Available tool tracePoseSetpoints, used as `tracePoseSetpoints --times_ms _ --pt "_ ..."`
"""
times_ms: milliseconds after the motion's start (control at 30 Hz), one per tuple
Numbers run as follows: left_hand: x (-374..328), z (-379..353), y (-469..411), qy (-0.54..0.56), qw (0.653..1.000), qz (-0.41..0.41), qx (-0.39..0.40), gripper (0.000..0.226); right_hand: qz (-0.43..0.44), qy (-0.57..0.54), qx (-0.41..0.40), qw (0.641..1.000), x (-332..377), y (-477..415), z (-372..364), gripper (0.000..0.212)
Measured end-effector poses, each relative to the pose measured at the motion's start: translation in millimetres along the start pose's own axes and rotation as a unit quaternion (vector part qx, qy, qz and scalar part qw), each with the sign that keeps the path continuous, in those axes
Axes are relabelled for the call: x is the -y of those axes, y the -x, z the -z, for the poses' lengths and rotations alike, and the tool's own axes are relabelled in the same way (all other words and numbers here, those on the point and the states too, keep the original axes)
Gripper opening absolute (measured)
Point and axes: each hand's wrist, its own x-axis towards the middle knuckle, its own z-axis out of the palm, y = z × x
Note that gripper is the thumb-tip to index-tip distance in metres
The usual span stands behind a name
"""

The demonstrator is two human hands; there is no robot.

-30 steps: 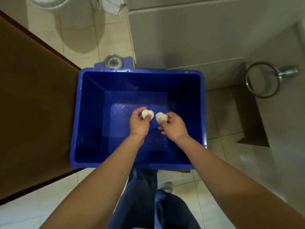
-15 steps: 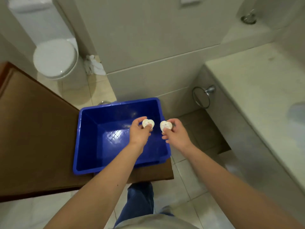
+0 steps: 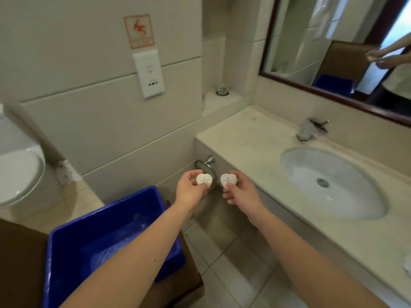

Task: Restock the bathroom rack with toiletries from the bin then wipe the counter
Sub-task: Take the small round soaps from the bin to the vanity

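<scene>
Counter (image 3: 251,138) edge near right hand (image 3: 243,193) with toiletry (image 3: 228,180)

To the right of the right hand (image 3: 243,193), the counter (image 3: 251,138) top gives open room as far as the sink (image 3: 333,181) and faucet (image 3: 309,130). Just ahead of both hands, the counter's end wall and a towel ring (image 3: 205,163) stand in the way. Below and behind the left hand (image 3: 190,191), the blue bin (image 3: 100,241) is open-topped.

The beige stone desk (image 3: 251,138) ran along the right, with an oval sink (image 3: 331,181) set into it and a chrome faucet (image 3: 311,130) at its far edge. A white item (image 3: 408,265) lay at its near end, cut off by the frame. A raised ledge (image 3: 220,101) beyond its far end held a small glass object (image 3: 222,90). At near left, a brown surface (image 3: 20,263) carried the blue bin (image 3: 106,241).
</scene>
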Motion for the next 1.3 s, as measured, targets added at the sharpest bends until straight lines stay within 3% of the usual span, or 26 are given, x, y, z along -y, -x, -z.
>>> tracePoseSetpoints --times_ms 100,500,733,1300 --pt "-17.7 -39.4 6.5 -0.001 0.999 -0.023 0.046 0.035 0.016 -0.051 -0.055 0.997 12.0 8.2 38.6 0.023" --pt "-53.3 -182.0 39.9 -0.036 0.974 -0.069 0.211 0.034 0.040 -0.067 -0.213 0.974 23.0 63.5 176.0 0.021" --pt "-58.5 -253.5 58.0 -0.078 0.941 -0.112 0.311 0.030 0.035 -0.102 -0.313 0.944 13.9 84.4 239.3 0.018" --pt "-67.9 -465.9 42.2 -0.105 0.854 -0.097 0.501 0.032 -0.006 -0.132 -0.512 0.849 3.8 65.5 388.6 0.019"
